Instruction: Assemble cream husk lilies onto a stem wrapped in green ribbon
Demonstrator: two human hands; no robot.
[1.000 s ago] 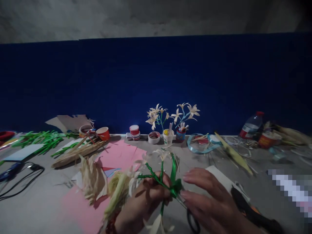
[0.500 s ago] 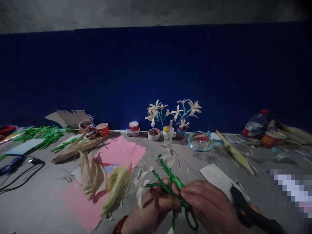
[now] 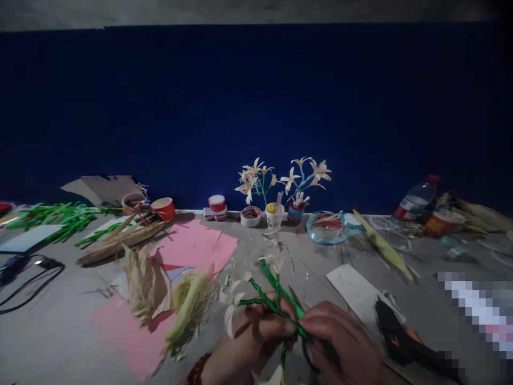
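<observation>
My left hand (image 3: pixel 248 342) is closed around a bundle of green-wrapped stems (image 3: pixel 269 298) tipped with pale husk flowers (image 3: pixel 231 305). My right hand (image 3: pixel 340 347) meets it from the right, fingertips pinched on a green ribbon (image 3: pixel 285 297) at the stems. Black scissor handles (image 3: pixel 310 358) lie on the grey table under my right hand. Both hands sit low in the middle of the view.
Pink paper sheets (image 3: pixel 192 246) and dried corn husks (image 3: pixel 146 283) lie to the left. A black glue gun (image 3: pixel 401 337) and white card (image 3: pixel 352 289) lie to the right. Small cups with finished flowers (image 3: pixel 276 214), a blue ribbon loop (image 3: pixel 326 230) and a bottle (image 3: pixel 414 200) stand along the blue wall.
My right hand went from spread open to pinching the ribbon at the stems. The camera tipped down a little, and both hands sit lower in view.
</observation>
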